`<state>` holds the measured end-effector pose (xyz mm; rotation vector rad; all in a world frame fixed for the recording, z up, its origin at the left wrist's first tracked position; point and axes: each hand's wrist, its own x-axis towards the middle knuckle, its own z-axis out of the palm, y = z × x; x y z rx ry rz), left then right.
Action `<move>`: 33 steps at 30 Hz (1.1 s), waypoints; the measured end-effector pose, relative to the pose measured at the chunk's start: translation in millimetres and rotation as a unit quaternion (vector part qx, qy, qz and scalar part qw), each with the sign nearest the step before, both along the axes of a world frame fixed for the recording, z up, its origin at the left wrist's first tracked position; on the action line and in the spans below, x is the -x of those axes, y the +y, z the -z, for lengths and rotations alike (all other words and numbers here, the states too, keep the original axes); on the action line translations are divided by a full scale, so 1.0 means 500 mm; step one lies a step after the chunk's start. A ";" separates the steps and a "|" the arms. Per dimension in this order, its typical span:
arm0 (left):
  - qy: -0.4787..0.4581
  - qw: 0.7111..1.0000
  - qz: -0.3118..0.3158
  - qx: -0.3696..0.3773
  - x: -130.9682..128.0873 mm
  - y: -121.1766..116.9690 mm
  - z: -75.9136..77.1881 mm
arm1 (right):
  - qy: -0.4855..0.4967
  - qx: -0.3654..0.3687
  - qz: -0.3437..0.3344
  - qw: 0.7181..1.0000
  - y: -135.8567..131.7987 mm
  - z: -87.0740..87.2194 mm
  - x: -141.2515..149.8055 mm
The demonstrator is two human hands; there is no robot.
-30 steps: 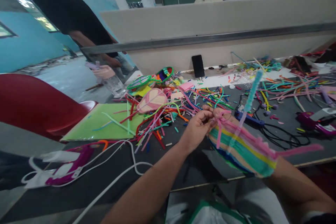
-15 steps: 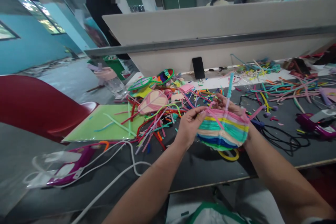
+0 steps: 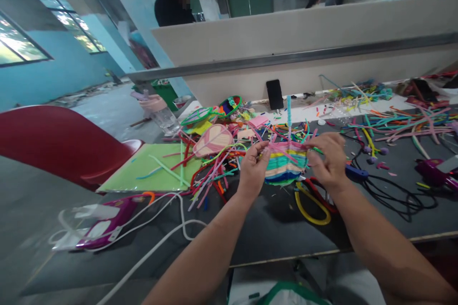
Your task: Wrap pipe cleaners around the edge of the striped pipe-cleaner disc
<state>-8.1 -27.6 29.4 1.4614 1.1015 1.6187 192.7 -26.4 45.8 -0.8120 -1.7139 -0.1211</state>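
Observation:
A striped piece made of pipe cleaners (image 3: 286,166) is held up over the table, with pink at its top and yellow, teal, cream, blue and green rows below. One light blue and lilac pipe cleaner (image 3: 289,113) sticks straight up from its middle. My left hand (image 3: 254,167) is closed on the upper left edge, thumb against fingers. At the upper right edge, my right hand (image 3: 328,158) pinches the end of the pink row; its fingertips are partly blurred. Loose pink ends cross the front of the piece. Below it lies a yellow loop (image 3: 314,206) beside a red one.
Loose pipe cleaners (image 3: 218,171) and finished-looking leaf shapes (image 3: 213,140) spread to the left, near a green sheet (image 3: 143,171). Purple glue-gun-like devices (image 3: 107,224) with cords lie at both sides. A phone (image 3: 274,94) leans on the partition (image 3: 286,40). A person stands behind it.
My right hand has come from behind the piece to its right edge. The striped piece now sits further left and more upright, and the yellow loop shows more fully. The view has shifted slightly.

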 end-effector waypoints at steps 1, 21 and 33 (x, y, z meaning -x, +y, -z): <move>0.002 1.000 0.011 0.003 -0.002 -0.001 0.001 | -0.046 0.018 0.002 0.999 -0.004 0.005 0.009; -0.016 0.997 0.067 0.041 -0.019 -0.004 0.013 | -0.107 0.017 -0.004 0.994 -0.007 0.049 0.060; -0.061 0.993 0.084 0.055 -0.024 -0.006 0.015 | -0.112 -0.018 0.077 0.991 -0.008 0.038 0.060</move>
